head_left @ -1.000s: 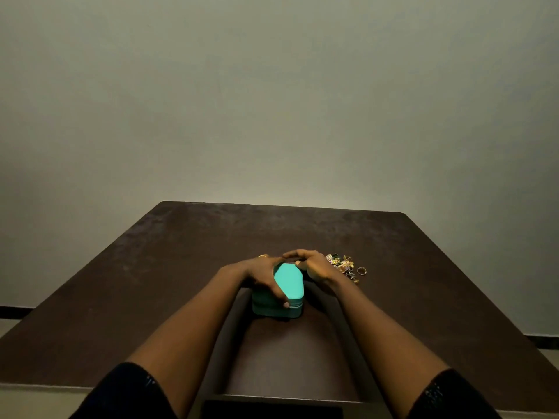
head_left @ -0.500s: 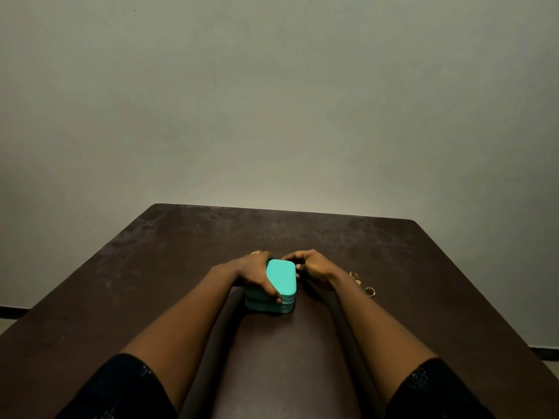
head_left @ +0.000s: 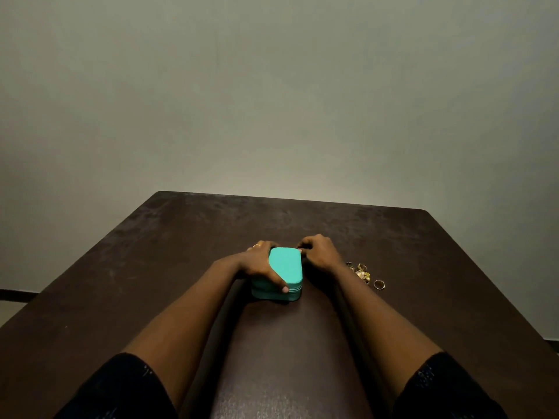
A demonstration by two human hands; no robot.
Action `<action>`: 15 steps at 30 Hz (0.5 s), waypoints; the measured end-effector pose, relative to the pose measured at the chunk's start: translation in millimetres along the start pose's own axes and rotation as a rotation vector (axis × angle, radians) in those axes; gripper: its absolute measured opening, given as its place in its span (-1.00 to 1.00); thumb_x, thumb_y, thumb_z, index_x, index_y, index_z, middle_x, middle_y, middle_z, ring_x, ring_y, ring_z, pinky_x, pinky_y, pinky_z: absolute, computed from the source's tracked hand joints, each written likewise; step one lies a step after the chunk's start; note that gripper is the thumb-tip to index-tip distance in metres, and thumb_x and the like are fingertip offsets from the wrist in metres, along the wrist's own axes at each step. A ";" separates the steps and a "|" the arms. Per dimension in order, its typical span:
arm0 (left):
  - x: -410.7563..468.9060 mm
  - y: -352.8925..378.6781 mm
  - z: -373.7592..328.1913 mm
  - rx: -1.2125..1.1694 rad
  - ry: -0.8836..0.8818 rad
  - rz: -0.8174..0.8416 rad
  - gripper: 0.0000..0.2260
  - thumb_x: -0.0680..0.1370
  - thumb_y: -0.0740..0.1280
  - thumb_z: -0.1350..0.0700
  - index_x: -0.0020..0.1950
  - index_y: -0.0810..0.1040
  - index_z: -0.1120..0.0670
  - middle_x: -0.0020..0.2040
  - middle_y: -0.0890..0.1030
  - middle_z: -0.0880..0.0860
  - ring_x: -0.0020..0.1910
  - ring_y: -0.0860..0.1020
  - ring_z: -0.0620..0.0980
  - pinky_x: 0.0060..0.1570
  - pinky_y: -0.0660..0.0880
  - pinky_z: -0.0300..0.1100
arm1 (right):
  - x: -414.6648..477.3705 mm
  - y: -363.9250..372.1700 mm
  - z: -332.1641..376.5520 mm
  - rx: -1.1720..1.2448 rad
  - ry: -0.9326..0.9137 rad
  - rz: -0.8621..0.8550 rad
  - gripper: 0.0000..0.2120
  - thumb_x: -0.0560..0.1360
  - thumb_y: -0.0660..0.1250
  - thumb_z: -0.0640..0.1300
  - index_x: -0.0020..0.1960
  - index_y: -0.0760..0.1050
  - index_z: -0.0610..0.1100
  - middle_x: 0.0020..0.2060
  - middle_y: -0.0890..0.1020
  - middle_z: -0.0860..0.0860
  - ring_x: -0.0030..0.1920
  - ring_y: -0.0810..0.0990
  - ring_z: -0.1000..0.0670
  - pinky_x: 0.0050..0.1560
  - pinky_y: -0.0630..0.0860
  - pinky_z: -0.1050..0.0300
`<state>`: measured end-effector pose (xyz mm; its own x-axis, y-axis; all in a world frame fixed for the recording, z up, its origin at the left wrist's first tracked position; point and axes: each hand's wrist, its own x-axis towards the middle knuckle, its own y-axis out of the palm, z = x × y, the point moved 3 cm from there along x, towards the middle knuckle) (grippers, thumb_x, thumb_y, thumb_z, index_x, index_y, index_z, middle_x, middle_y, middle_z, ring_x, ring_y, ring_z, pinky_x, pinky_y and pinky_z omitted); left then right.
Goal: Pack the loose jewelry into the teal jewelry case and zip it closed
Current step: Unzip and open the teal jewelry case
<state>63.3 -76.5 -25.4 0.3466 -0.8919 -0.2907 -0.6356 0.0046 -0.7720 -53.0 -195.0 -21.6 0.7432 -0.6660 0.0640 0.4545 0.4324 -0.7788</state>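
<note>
Right hand (head_left: 318,252) shifted to closed teal case (head_left: 286,269) corner — jewelry (head_left: 363,272) outside

Closed teal case (head_left: 284,269); loose jewelry (head_left: 363,273) just right.

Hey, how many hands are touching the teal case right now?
2. The left hand grips the teal case across its left side; the right hand pinches at its far right corner.

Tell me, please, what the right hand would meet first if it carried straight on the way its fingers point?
The right hand curls leftward at the far right corner of the case, so it would likely meet the case there at once; whether it already touches is unclear.
</note>
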 end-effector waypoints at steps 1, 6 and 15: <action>0.4 0.5 0.3 -0.008 0.001 -0.003 0.02 0.10 0.59 -0.16 0.44 0.19 0.01 0.35 0.27 0.01 0.33 0.31 0.04 0.31 0.40 0.03 | -1.7 0.0 -0.6 0.000 0.003 -0.021 -0.81 0.52 0.30 -0.22 0.07 0.61 -0.26 0.02 0.66 -0.17 0.06 0.61 -0.09 0.07 0.49 0.09; 1.6 2.4 2.3 -0.024 0.001 -0.029 -0.05 0.19 0.60 -0.08 0.45 0.18 0.02 0.38 0.25 0.03 0.35 0.28 0.06 0.35 0.36 0.02 | -13.2 0.2 -7.3 -0.005 0.028 -0.087 -0.80 0.52 0.30 -0.21 0.08 0.59 -0.28 0.05 0.64 -0.18 0.09 0.57 -0.11 0.04 0.43 0.17; -0.6 4.8 1.3 -0.054 0.000 -0.049 -0.04 0.18 0.60 -0.05 0.46 0.18 0.02 0.40 0.24 0.04 0.37 0.25 0.08 0.36 0.32 0.03 | -40.1 -3.1 -19.7 -0.149 -0.038 -0.085 -0.80 0.52 0.28 -0.17 0.09 0.53 -0.26 0.05 0.55 -0.14 0.09 0.49 -0.11 0.06 0.39 0.08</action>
<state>60.9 -75.4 -29.6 0.3784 -0.8903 -0.2534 -0.6539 -0.0633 -0.7540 -93.9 -181.6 -34.1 0.7245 -0.6716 0.1551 0.4410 0.2787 -0.8531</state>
